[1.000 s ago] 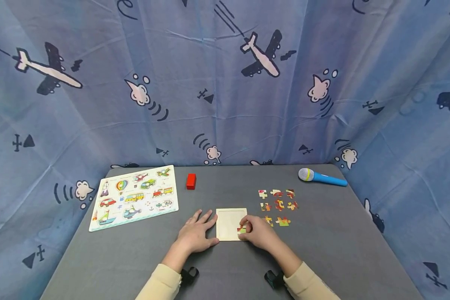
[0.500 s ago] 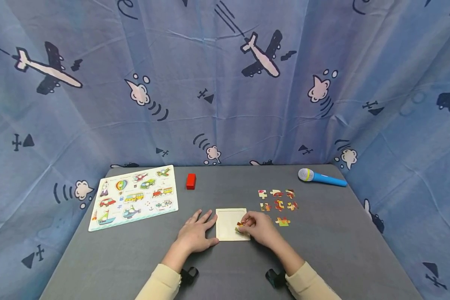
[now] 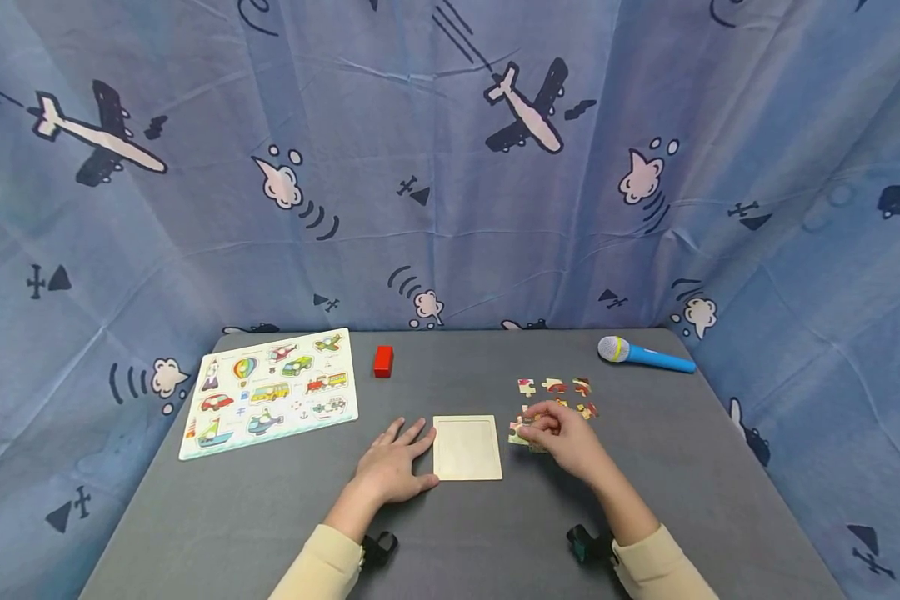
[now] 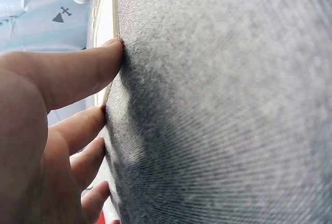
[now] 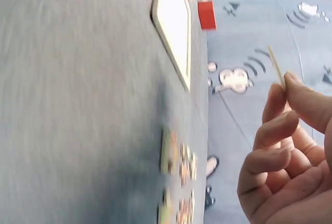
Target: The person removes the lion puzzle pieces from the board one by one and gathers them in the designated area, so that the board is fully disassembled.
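My right hand (image 3: pixel 566 440) pinches a jigsaw piece (image 3: pixel 517 432) between thumb and fingertips, to the right of a pale square puzzle tray (image 3: pixel 467 448). In the right wrist view the piece (image 5: pixel 277 67) is seen edge-on, held above the table. Several other jigsaw pieces (image 3: pixel 554 386) with red, yellow and green print lie in rows beneath and beyond this hand, which covers some of them. My left hand (image 3: pixel 392 467) lies with fingers spread at the tray's left side. In the left wrist view the thumb and index fingertip touch the tray's edge (image 4: pixel 115 6).
At the far left lies a board (image 3: pixel 270 392) with vehicle pictures. A red block (image 3: pixel 383 362) stands near the back edge, and a blue toy microphone (image 3: pixel 648 356) lies at the back right. A printed blue curtain (image 3: pixel 435 167) hangs behind the grey table (image 3: pixel 450 542).
My right hand has lifted the jigsaw piece off the tray's lower right corner and carried it right, over toward the loose pieces. The left hand has stayed at the tray.
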`<action>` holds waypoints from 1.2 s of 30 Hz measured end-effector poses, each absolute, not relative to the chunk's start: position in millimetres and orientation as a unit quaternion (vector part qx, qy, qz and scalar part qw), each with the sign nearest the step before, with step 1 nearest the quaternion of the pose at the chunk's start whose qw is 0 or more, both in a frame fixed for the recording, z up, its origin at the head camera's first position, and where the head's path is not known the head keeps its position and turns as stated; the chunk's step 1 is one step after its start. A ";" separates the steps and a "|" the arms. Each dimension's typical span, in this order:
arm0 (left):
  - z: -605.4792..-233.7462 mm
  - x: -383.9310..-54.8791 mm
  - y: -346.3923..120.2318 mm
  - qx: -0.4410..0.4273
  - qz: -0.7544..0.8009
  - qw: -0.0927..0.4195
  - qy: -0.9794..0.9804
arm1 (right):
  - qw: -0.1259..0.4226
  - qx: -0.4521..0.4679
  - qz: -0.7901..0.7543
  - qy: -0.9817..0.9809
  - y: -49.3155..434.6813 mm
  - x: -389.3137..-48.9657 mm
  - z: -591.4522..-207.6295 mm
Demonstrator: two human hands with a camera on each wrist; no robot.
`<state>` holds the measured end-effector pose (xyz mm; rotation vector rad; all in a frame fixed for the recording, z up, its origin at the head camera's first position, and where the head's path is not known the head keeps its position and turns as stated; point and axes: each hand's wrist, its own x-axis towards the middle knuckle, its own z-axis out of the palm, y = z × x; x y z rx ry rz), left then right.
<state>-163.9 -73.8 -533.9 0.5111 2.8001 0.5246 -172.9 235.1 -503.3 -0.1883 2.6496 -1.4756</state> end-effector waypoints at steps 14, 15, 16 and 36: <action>-537.1 -163.1 -70.6 0.175 0.179 0.128 0.960 | 0.024 0.019 -0.438 0.899 314.4 -168.5 -507.5; -537.2 -163.2 -70.6 0.174 0.179 0.127 0.960 | 0.025 0.024 -0.435 0.900 319.3 -169.0 -508.3; -537.2 -163.3 -70.7 0.173 0.178 0.127 0.960 | 0.027 0.031 -0.434 0.900 323.6 -169.7 -508.9; -536.2 -164.1 -69.8 0.178 0.178 0.125 0.960 | 0.075 0.078 -0.379 0.919 355.6 -177.4 -533.3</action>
